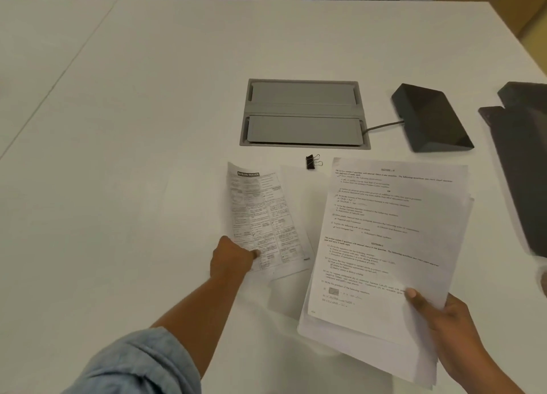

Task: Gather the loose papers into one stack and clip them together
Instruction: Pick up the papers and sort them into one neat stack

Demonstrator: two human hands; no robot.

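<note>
My right hand grips a stack of printed papers by its lower right corner, holding it just above the white table. To its left, my left hand pinches the lower left edge of a loose printed sheet with a table layout; that sheet's left side is lifted and curled. A blank sheet lies partly under it. A black binder clip lies on the table beyond the papers, between the two piles, untouched.
A grey cable hatch is set into the table behind the clip. A black wedge-shaped device with a cable sits to its right. Dark flat objects lie at the right edge.
</note>
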